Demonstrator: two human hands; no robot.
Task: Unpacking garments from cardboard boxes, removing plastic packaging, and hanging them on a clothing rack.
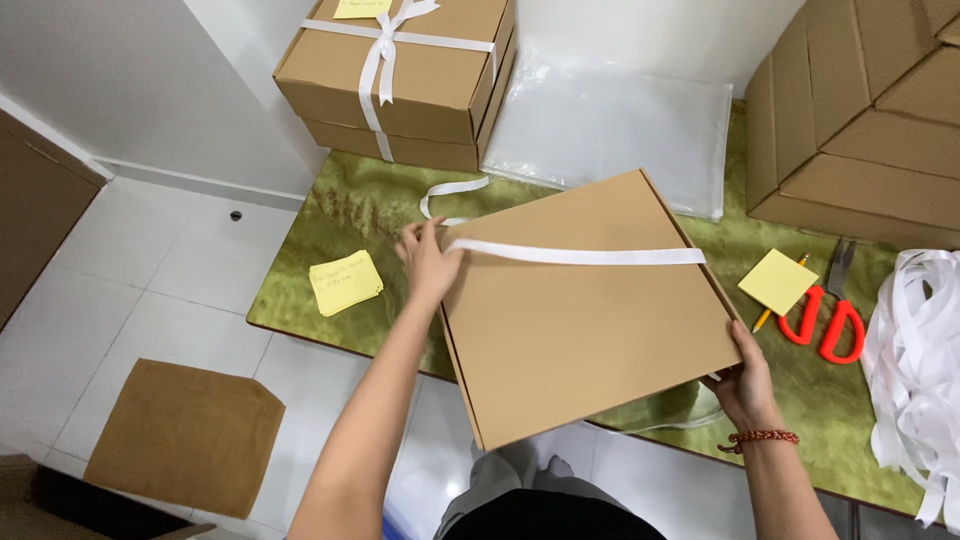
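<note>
Item: flat brown cardboard box (590, 310), square and shallow, lying tilted over the near edge of the green worktop (340, 205), one corner overhanging toward the person.

White ribbon (575, 255): laid across the upper part of the box lid. Its long axis runs left to right, from the box's left edge to its right edge. A loose curl of it lies on the worktop just beyond the box's far-left corner.

Left hand (428, 262): at the box's left edge, grip pinched on the ribbon end where it meets the lid. This hand is the nearer one to the ribbon; the strip stretches away from it to the right.

Right hand (745, 380): at the box's near-right corner, fingers curled under the edge and thumb on top, steadying the box. It is well apart from the ribbon.

Surroundings, placed from the box:
- left: yellow sticky-note pad (345, 283)
- right: second yellow pad (777, 281), red-handled scissors (830, 320), heap of loose white ribbon (920, 360)
- beyond: clear plastic sleeve (610, 130), ribbon-tied boxes (400, 80)
- far right: stacked plain cartons (860, 110)
</note>
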